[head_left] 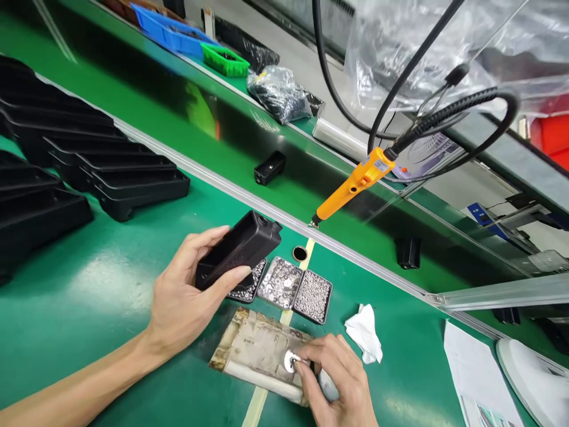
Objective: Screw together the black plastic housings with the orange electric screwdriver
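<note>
My left hand (184,290) is wrapped round a black plastic housing (242,246), tilted with its far end raised. Low over a worn, taped block (258,341), my right hand (335,373) pinches a small round silvery disc (290,361) between thumb and fingers. Whether the disc touches the block I cannot tell. Behind the block stand a tray of washer-like metal parts (281,283) and a tray of small nut-like parts (313,296). A further tray of small metal parts (254,283) is partly hidden by the housing and my left hand.
An orange electric screwdriver (351,187) hangs on a cable above the bench's back rail. Rows of black housings (137,178) fill the left side. A round black cap (300,254) lies behind the trays. Crumpled white tissue (364,333) and paper sheets (478,367) lie to the right.
</note>
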`<state>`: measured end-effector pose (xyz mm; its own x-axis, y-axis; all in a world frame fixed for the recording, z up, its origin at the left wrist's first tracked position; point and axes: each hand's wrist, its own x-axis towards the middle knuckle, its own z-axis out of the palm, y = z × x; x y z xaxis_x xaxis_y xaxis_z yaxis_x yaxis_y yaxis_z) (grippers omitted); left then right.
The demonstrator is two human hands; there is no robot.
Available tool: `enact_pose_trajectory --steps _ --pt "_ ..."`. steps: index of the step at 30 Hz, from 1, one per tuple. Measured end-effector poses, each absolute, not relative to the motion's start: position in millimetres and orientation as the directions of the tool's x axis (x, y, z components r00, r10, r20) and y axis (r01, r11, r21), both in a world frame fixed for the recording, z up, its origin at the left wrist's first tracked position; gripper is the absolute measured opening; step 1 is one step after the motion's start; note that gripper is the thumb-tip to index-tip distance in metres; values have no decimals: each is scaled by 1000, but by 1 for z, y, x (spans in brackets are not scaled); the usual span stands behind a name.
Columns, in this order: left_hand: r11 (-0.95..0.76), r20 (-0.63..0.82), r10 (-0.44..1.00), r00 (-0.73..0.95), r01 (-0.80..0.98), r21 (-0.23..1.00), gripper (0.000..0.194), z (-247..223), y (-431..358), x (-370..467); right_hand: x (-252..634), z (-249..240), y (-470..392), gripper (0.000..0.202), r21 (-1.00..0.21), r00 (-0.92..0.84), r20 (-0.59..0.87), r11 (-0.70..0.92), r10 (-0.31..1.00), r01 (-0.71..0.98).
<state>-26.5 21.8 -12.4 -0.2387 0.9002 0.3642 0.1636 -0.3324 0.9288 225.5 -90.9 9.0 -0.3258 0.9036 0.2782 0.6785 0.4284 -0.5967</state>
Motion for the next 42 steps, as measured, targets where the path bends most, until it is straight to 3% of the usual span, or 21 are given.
enact_pose_trajectory --steps 6,9,11,14,16,17,19,20,22,25,28,31,36,42 --pt "-84 62 992 -107 -213 974 63 3 16 -25 212 3 -86 17 -607 -129 529 480 839 634" --pt "70 -46 996 72 -394 916 63 18 5 -14 193 6 -84 20 -464 -88 640 475 764 748" --pt "194 -124 977 173 -482 854 68 27 -6 -4 181 9 -80 34 -337 -130 687 472 715 814" --pt "344 -224 934 279 -527 777 85 35 -22 8 170 10 -71 38 -217 -263 743 593 616 775" --pt "373 -237 920 312 -512 774 92 34 -29 11 172 9 -68 29 -273 -265 775 682 574 678" --pt "371 -224 918 328 -507 778 91 32 -31 11 176 8 -68 25 -369 -211 774 697 596 615" --pt "360 -185 913 365 -503 786 82 27 -31 7 186 9 -73 23 -677 -31 658 609 752 414" --pt "352 -168 910 380 -492 796 77 25 -29 4 192 10 -78 29 -833 51 520 492 853 254" --pt "310 -133 913 386 -443 841 69 20 -24 -1 202 15 -88 49 -973 105 186 198 977 -119" --pt "183 -18 910 415 -364 913 70 14 -16 -5 210 24 -102 58 -851 61 -125 -76 990 -520" --pt "156 12 840 542 -263 952 81 8 -15 -4 212 24 -108 50 -762 24 -174 -120 984 -636" --pt "194 -89 823 562 -131 972 73 5 -19 -1 217 17 -105 50 -823 -35 -47 -59 998 -566" --pt "183 -146 836 529 -17 983 65 10 -24 4 229 9 -102 70 -991 25 119 120 993 -56" --pt "-119 -63 818 571 276 954 62 8 -22 -3 242 -3 -115 72 -897 94 133 79 987 435"
